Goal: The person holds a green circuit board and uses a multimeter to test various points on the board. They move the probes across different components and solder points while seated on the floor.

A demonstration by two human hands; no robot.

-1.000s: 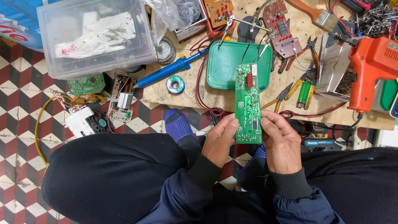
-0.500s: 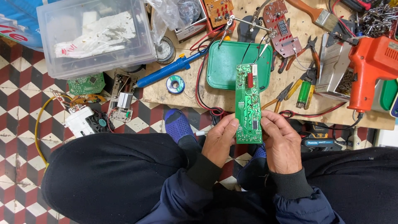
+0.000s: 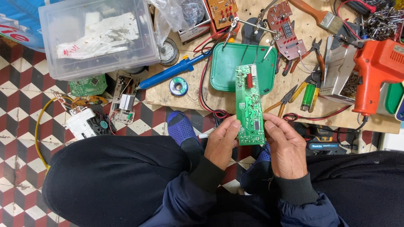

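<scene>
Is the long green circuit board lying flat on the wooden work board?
No, both hands, left hand and right hand, hold the green circuit board up by its near end.

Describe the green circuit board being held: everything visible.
The green circuit board is a long, narrow rectangular strip, held lengthwise away from the person over the edge of the wooden work board. Its face shows pale solder traces, a small dark chip near the lower end and a red part by a white one at the top. The left hand and right hand pinch its lower end from either side, thumbs at the edges. Its upper end overlaps the green tray in view; contact unclear.
</scene>
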